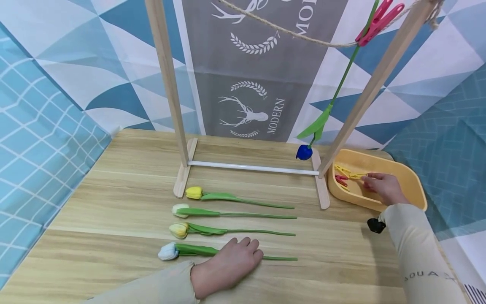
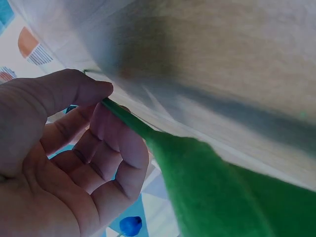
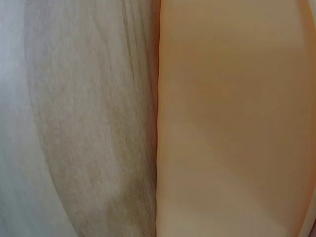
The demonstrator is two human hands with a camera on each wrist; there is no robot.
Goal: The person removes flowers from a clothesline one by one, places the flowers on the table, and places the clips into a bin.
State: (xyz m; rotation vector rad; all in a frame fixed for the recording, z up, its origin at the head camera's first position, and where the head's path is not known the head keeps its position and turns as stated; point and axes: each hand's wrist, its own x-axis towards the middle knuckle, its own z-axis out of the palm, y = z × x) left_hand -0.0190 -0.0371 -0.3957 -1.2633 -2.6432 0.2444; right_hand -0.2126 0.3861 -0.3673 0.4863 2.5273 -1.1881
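In the head view my left hand (image 1: 231, 264) lies over the stem of the nearest artificial tulip, a pale blue-white tulip (image 1: 168, 251). The left wrist view shows thumb and fingers of that hand (image 2: 74, 148) pinching the green stem (image 2: 126, 116) just past the leaf. My right hand (image 1: 385, 188) reaches into the yellow-orange basin (image 1: 414, 185) and pinches a yellow clothespin (image 1: 357, 175) at its fingertips. Other clothespins, a yellow one (image 1: 341, 169) and a red one (image 1: 341, 180), lie in the basin's left end. The right wrist view shows the basin wall (image 3: 232, 118), not the hand.
Behind the pale blue-white tulip lie a cream-yellow tulip (image 1: 179, 230), a white tulip (image 1: 180, 210) and a yellow tulip (image 1: 194, 193). A wooden frame (image 1: 167, 76) carries a sagging rope (image 1: 288, 31). From it a blue tulip (image 1: 304, 152) hangs head down, held by a red clothespin (image 1: 379, 23).
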